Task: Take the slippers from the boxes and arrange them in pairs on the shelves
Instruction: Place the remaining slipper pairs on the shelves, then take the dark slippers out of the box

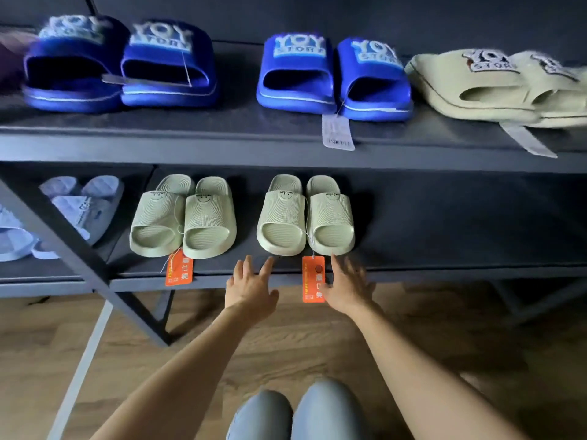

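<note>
A brown wooden plank floor (444, 360) lay under a dark metal rack. Nearest were knees in pale blue-grey trousers (295, 411). Both bare arms reached forward: the left grip (251, 287) and the right grip (347, 287) were spread, holding nothing, at the front edge of the dark lower shelf (444, 249). A hanging orange paper tag (313, 279) lay between them. Just beyond stood a pair of pale green ribbed rubber slippers (305, 217), with a second matching green pair (182, 217) to its left. On the dark upper shelf (190, 131) stood two blue slipper pairs (333, 77) and a beige pair (502, 87).
</note>
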